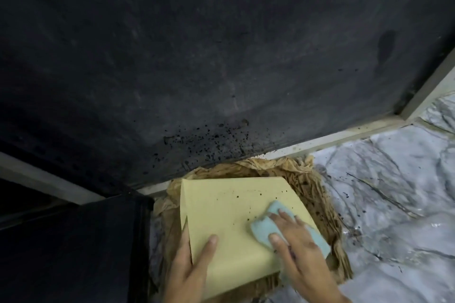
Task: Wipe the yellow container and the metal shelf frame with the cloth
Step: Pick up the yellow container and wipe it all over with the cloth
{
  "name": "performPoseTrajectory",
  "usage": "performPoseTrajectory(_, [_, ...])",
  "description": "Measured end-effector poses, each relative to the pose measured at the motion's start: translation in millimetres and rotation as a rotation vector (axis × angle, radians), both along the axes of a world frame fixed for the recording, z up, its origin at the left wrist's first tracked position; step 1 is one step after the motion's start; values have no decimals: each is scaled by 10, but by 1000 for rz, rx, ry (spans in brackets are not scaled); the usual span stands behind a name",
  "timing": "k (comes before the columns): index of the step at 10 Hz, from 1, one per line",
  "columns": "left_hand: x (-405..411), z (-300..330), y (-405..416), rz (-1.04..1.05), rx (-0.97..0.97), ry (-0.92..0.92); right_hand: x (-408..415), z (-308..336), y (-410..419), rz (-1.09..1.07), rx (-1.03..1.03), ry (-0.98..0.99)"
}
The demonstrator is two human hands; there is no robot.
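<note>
The yellow container (229, 219) lies at the bottom centre, its flat pale-yellow face up and dotted with small dark specks. My left hand (190, 263) grips its left edge, thumb resting on the top face. My right hand (299, 251) presses a light blue cloth (267, 224) flat against the container's right side. A pale metal shelf frame (327, 136) runs diagonally behind the container, from lower left up to the right edge.
The container rests on crumpled, stained brown paper (312, 189). A dark grimy wall (197, 56) with black splatter fills the upper view. A black box-like object (73, 248) stands at the lower left. Wrinkled silver foil (394, 192) covers the surface on the right.
</note>
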State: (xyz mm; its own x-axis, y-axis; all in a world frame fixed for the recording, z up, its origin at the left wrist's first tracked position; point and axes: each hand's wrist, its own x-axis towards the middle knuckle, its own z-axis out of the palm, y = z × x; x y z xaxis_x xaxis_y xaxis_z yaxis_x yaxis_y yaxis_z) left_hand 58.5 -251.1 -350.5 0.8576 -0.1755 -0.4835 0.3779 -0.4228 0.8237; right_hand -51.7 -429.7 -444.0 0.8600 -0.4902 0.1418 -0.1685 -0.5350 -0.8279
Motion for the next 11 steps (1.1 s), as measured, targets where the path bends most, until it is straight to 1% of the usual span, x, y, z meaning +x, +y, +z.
performPoseTrajectory(1, [-87, -324, 153, -178, 145, -184, 122, -23, 328, 39, -62, 34])
performPoseTrajectory(2, [-96, -614, 284, -301, 181, -189, 452, 209, 425, 152, -35, 116])
performPoseTrajectory(3, [-86, -435, 192, -284, 40, -115, 820, 281, 257, 239, -10, 246])
performPoseTrajectory(4, [-128, -470, 230, -256, 183, -132, 858, 91, -109, 147, -30, 405])
performPoseTrajectory(5, [-165, -431, 215, -188, 155, -43, 655, -134, -454, -54, 47, 490])
performPoseTrajectory(6, [-160, -345, 111, -209, -5, 30, 629, -28, -284, -95, 127, 472])
performPoseTrajectory(7, [-90, -299, 84, -260, -83, 11, 884, 397, 312, 110, 39, 390])
performPoseTrajectory(8, [-45, -347, 110, -291, -86, 8, 1092, 593, 578, 322, 60, 277])
performPoseTrajectory(9, [-32, -358, 185, -334, -39, -14, 974, 251, 172, 208, 19, 283])
performPoseTrajectory(10, [-53, -390, 234, -309, -32, 19, 774, -129, -459, -25, 13, 489])
performPoseTrajectory(11, [-78, -398, 208, -298, -12, 42, 871, -133, -477, -86, 38, 573])
